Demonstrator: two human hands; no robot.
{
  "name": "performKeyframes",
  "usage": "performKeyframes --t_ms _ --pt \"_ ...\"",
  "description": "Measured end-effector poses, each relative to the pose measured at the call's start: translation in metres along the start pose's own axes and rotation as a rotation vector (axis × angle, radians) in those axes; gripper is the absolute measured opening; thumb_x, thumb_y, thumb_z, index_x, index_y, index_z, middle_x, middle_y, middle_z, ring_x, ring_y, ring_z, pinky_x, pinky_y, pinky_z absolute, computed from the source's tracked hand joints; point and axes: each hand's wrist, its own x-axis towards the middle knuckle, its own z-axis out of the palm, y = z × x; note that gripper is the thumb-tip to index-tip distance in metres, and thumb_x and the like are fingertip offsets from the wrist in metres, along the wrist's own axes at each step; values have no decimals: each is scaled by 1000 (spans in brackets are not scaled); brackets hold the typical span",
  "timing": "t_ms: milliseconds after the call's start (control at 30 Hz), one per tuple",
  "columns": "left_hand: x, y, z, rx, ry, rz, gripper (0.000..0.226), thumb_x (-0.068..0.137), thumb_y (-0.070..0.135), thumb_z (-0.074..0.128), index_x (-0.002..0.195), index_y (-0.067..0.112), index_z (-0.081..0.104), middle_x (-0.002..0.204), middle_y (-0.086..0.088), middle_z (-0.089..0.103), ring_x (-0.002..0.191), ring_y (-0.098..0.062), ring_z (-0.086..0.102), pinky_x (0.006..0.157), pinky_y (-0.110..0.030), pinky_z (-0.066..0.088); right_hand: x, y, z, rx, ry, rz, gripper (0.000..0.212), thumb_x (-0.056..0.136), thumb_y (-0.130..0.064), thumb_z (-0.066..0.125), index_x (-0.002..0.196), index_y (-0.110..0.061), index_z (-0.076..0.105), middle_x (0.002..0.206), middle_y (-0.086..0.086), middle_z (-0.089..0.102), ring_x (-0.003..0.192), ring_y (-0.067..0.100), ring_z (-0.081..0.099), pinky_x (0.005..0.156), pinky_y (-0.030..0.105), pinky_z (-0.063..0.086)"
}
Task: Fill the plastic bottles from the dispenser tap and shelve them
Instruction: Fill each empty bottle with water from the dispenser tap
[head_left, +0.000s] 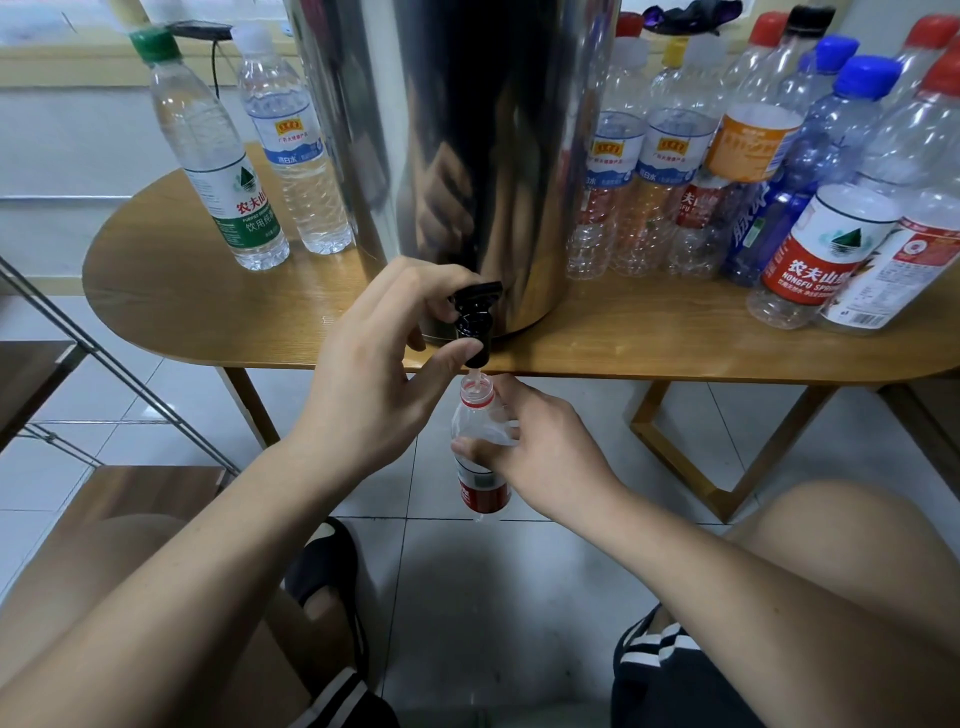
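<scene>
The steel dispenser (467, 130) stands upright at top centre of the frame; its black tap (475, 322) projects low in front, gripped by the left hand (363, 374); the right hand (545, 452) holds an uncapped red-label bottle (480, 491) upright just below the spout; a green-capped bottle (218, 166) and a white-capped bottle (296, 156) stand at upper left; many capped bottles (670, 156) crowd the upper right.

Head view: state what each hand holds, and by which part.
Left hand grips the black tap by its handle. Right hand holds the open bottle by its shoulder, just below the neck.
</scene>
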Motion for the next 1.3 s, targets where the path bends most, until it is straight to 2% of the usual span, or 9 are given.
performKeyframes --t_ms 467,700,867,1000,1200,1300 --pt "0 0 -1 3 -6 -9 40 96 5 83 132 10 66 110 -8 63 91 -19 60 76 -36 53 1 2 0 -17 -1 -7 65 76 -65 74 134 -42 56 123 -16 72 113 13 69 98 42 59" --pt "0 1 -1 4 -3 -15 41 95 5 83 132 11 66 109 -7 63 91 -14 59 77 -29 51 2 3 0 -15 6 -10 62 82 -61 78 136 -41 57 125 -15 72 113 13 70 99 43 60" --pt "0 1 -1 1 -4 -10 41 95 5 83 132 11 66 110 -7 63 92 -17 60 77 -34 52 2 3 0 -24 4 -28 61 86 -63 75 139 -40 56 125 -14 71 115 13 68 99 42 59" --pt "0 1 -1 -2 3 -8 41 94 4 84 131 11 66 108 -7 63 90 -18 59 76 -33 52 2 1 1 -9 10 -33 69 79 -74 64 139 -40 57 125 -14 71 113 13 68 99 42 59" --pt "0 1 -1 -1 0 -8 41 94 3 84 130 10 66 108 -7 63 89 -19 59 75 -33 51 3 4 2 3 21 -42 60 85 -68 67 138 -42 57 121 -15 71 110 12 68 97 42 58" --pt "0 1 -1 -3 -1 -6 41 94 3 84 131 11 66 108 -6 63 89 -19 59 75 -33 51 3 4 3 2 16 -47 62 84 -71 64 138 -42 56 122 -14 71 112 13 68 97 43 59"
